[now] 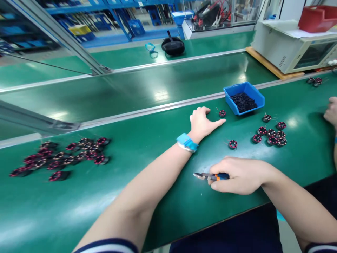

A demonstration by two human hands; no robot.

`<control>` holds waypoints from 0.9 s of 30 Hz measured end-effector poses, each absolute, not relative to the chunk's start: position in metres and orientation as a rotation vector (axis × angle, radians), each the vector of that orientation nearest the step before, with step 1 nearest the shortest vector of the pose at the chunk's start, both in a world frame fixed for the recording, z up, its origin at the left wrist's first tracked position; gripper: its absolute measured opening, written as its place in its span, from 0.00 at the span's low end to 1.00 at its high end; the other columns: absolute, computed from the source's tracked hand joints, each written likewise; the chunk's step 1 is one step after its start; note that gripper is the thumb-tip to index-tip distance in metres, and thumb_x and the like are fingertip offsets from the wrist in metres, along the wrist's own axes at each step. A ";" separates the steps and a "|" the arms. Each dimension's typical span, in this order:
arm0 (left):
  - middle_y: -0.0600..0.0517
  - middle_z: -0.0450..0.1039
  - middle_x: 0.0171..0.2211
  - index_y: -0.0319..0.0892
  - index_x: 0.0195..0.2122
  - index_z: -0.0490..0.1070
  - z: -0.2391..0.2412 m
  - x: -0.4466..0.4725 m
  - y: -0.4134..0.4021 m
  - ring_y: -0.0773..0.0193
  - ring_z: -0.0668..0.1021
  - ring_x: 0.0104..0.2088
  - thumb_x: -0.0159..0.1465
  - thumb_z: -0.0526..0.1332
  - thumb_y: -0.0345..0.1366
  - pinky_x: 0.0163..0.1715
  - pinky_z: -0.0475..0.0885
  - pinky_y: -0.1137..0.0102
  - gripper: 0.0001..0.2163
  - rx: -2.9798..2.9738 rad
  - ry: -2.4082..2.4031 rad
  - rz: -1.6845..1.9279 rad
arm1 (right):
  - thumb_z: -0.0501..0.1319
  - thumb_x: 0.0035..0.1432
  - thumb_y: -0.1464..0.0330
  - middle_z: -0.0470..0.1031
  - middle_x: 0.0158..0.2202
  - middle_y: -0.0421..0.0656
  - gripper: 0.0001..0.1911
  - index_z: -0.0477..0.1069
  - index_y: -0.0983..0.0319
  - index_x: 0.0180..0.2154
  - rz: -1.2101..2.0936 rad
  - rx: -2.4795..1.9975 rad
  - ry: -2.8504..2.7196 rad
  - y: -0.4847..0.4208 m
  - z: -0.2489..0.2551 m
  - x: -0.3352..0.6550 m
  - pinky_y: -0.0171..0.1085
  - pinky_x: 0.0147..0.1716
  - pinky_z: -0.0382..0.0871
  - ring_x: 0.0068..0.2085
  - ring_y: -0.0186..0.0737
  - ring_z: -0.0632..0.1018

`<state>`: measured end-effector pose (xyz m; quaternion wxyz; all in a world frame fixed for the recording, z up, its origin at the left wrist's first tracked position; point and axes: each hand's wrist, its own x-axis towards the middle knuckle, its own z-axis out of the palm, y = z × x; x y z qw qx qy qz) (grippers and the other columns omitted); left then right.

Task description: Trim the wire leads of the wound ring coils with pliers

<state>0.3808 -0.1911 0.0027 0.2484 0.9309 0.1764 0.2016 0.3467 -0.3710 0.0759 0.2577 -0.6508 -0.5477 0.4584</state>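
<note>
At 2 o'clock I see a pale boxy machine (276, 45) on a wooden board (264, 63), a red bin (313, 21) on top. At 12 o'clock I make out a rounded black object (172, 46) just beside a light-blue band (150, 44); between 10 and 11, a yellow bin (79, 30) and blue shelving (79, 8).

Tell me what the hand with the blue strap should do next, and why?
Probably the left hand should reach a bit farther and pinch the nearest red-and-black coil: it is open, just short of it, while the right hand holds the cutters.
</note>
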 end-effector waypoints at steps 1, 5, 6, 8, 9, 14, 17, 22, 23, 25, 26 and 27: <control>0.44 0.74 0.41 0.38 0.38 0.71 0.003 0.395 -0.197 0.48 0.74 0.44 0.45 0.70 0.54 0.47 0.66 0.53 0.27 2.481 0.510 0.556 | 0.55 0.58 0.68 0.63 0.21 0.35 0.10 0.61 0.62 0.24 1.229 -1.761 -1.485 -0.371 0.076 0.347 0.32 0.26 0.56 0.24 0.30 0.64; 0.49 0.74 0.30 0.40 0.28 0.70 0.003 0.414 -0.206 0.56 0.75 0.35 0.50 0.70 0.43 0.42 0.67 0.59 0.14 2.308 0.431 0.511 | 0.55 0.57 0.69 0.64 0.21 0.35 0.09 0.63 0.62 0.24 1.218 -1.750 -1.464 -0.371 0.080 0.347 0.32 0.26 0.57 0.24 0.30 0.65; 0.50 0.74 0.28 0.40 0.27 0.70 0.004 0.409 -0.205 0.59 0.75 0.33 0.51 0.69 0.41 0.39 0.68 0.62 0.12 2.287 0.394 0.496 | 0.55 0.57 0.70 0.65 0.22 0.35 0.08 0.64 0.63 0.25 1.221 -1.737 -1.444 -0.372 0.080 0.347 0.32 0.25 0.58 0.24 0.30 0.65; 0.51 0.74 0.28 0.39 0.28 0.70 0.005 0.386 -0.201 0.63 0.74 0.30 0.51 0.69 0.39 0.34 0.69 0.67 0.10 2.252 0.333 0.468 | 0.55 0.58 0.69 0.67 0.23 0.36 0.08 0.67 0.63 0.28 1.199 -1.687 -1.351 -0.372 0.078 0.345 0.32 0.25 0.59 0.24 0.30 0.66; 0.52 0.74 0.28 0.39 0.29 0.71 0.006 0.369 -0.198 0.65 0.73 0.29 0.52 0.69 0.39 0.32 0.70 0.69 0.11 2.224 0.303 0.455 | 0.54 0.59 0.69 0.68 0.24 0.37 0.08 0.69 0.64 0.30 1.161 -1.656 -1.270 -0.372 0.076 0.345 0.32 0.24 0.59 0.24 0.31 0.66; 0.52 0.71 0.28 0.38 0.33 0.70 0.016 0.263 -0.193 0.69 0.72 0.27 0.52 0.68 0.35 0.28 0.69 0.73 0.10 2.053 0.113 0.431 | 0.60 0.55 0.62 0.74 0.33 0.42 0.12 0.70 0.64 0.38 0.757 -1.683 -0.776 -0.364 0.054 0.340 0.34 0.28 0.64 0.28 0.33 0.69; 0.52 0.70 0.29 0.39 0.32 0.70 0.021 0.224 -0.198 0.68 0.73 0.28 0.52 0.67 0.31 0.29 0.70 0.72 0.08 2.093 0.016 0.446 | 0.65 0.49 0.62 0.75 0.35 0.44 0.14 0.71 0.64 0.36 0.811 -1.740 -0.749 -0.356 0.042 0.335 0.36 0.30 0.66 0.29 0.35 0.71; 0.54 0.69 0.26 0.40 0.30 0.68 0.022 0.214 -0.205 0.70 0.72 0.26 0.54 0.67 0.31 0.27 0.68 0.74 0.07 2.101 -0.133 0.446 | 0.61 0.51 0.70 0.77 0.30 0.43 0.06 0.72 0.64 0.33 1.016 -1.706 -0.870 -0.348 0.038 0.330 0.36 0.32 0.67 0.30 0.36 0.74; 0.54 0.69 0.25 0.40 0.30 0.68 0.023 0.214 -0.205 0.70 0.71 0.25 0.55 0.66 0.30 0.26 0.68 0.74 0.07 2.098 -0.148 0.448 | 0.61 0.50 0.70 0.77 0.31 0.42 0.05 0.72 0.64 0.33 1.042 -1.686 -0.864 -0.348 0.039 0.330 0.36 0.32 0.67 0.30 0.36 0.74; 0.54 0.68 0.26 0.40 0.30 0.66 0.023 0.215 -0.205 0.70 0.71 0.25 0.55 0.66 0.30 0.27 0.68 0.74 0.07 2.098 -0.164 0.439 | 0.62 0.49 0.70 0.75 0.29 0.40 0.06 0.72 0.63 0.33 1.093 -1.657 -0.836 -0.349 0.041 0.332 0.34 0.29 0.66 0.28 0.34 0.73; 0.54 0.68 0.26 0.40 0.30 0.66 0.024 0.215 -0.205 0.70 0.71 0.26 0.55 0.66 0.30 0.27 0.69 0.74 0.07 2.096 -0.170 0.425 | 0.63 0.49 0.70 0.74 0.28 0.39 0.06 0.72 0.63 0.32 1.114 -1.651 -0.822 -0.350 0.042 0.333 0.33 0.28 0.66 0.27 0.33 0.72; 0.55 0.68 0.27 0.40 0.31 0.65 0.024 0.215 -0.204 0.71 0.71 0.26 0.56 0.66 0.30 0.28 0.69 0.74 0.08 2.088 -0.178 0.402 | 0.63 0.48 0.70 0.72 0.26 0.38 0.06 0.72 0.63 0.32 1.127 -1.650 -0.813 -0.350 0.043 0.333 0.33 0.27 0.65 0.26 0.32 0.71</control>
